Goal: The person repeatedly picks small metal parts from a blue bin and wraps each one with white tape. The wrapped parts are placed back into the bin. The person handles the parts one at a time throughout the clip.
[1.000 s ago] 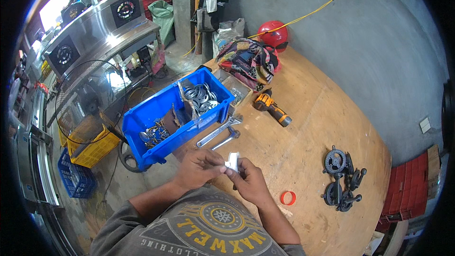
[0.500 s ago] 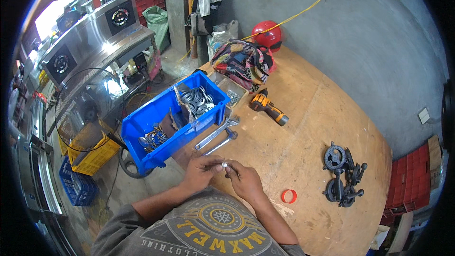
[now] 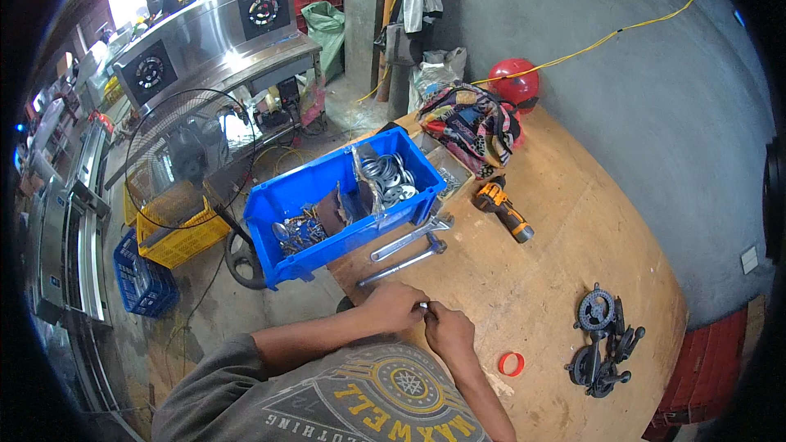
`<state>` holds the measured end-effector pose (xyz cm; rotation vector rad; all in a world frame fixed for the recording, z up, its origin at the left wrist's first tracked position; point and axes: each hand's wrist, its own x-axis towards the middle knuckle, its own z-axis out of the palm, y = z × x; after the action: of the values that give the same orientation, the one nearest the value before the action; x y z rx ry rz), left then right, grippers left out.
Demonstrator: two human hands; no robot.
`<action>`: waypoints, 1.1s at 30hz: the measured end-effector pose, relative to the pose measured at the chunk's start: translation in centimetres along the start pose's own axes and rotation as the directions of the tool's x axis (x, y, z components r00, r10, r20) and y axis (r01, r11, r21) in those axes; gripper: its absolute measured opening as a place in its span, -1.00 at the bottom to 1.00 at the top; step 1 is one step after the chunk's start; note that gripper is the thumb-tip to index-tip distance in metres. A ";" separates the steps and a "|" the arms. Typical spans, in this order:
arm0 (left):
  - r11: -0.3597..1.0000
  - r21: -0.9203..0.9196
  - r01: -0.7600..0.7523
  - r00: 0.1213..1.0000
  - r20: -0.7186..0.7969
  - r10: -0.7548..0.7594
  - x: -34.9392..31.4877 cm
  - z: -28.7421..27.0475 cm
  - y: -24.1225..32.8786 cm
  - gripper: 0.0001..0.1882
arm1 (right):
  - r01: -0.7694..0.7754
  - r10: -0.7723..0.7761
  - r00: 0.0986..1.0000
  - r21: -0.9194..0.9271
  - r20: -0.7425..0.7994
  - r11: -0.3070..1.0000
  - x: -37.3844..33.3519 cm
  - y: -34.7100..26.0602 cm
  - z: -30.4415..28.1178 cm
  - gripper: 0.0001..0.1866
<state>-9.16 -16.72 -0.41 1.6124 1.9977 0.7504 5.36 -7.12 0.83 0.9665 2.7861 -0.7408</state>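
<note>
Washers (image 3: 386, 170) lie in the bin (image 3: 348, 239), wrenches (image 3: 409, 240) between it and the left hand (image 3: 395, 308); on the table (image 3: 573, 233), the drill (image 3: 503, 208) before the bag (image 3: 471, 127), the ring (image 3: 512, 374) left of the burners (image 3: 584, 367).

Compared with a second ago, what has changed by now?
The left hand and right hand have curled in around the white piece, so only a bit shows between them. Neither visibly let go. The wrenches, drill and red ring stayed put, though the view shifted.

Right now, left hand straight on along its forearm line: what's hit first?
Likely the right hand, almost at once, just past the small white piece pinched by the left hand. They look about level, though one view leaves depth unsure.
</note>
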 end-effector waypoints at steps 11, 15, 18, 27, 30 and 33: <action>0.936 0.350 0.041 0.987 0.134 -0.093 2.5 3.6 -4.5 -0.70 | -0.022 -0.001 0.985 0.132 0.172 0.991 0.8 2.1 2.9 -0.69; 0.943 0.271 0.191 0.977 -0.142 -0.157 6.2 0.9 -9.4 -0.77 | -0.030 -0.010 0.993 0.334 0.116 0.942 -0.2 3.5 2.6 -0.65; 0.960 0.180 0.216 0.970 -0.153 -0.189 9.3 0.1 -11.3 -0.64 | -0.076 0.098 0.995 0.493 -0.019 0.867 0.5 5.9 1.8 -0.73; 0.970 0.136 0.203 0.978 -0.085 -0.192 -1.9 1.3 -7.1 -0.35 | -0.171 0.178 0.983 0.539 0.039 0.825 -1.6 8.2 4.9 -0.75; 0.974 -0.010 0.227 0.973 0.056 -0.226 -6.8 -2.6 -5.7 -0.48 | -0.198 0.186 0.979 0.570 0.081 0.797 -2.6 7.4 6.8 -0.74; 0.987 -0.075 0.143 0.976 -0.152 -0.153 -7.9 -8.5 -7.1 -0.58 | -0.172 0.149 0.985 0.585 0.088 0.792 -2.2 6.1 7.8 -0.74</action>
<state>-18.25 -26.69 1.35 1.3882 2.1538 0.8988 10.30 -7.91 -7.96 1.2341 2.4162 -1.6363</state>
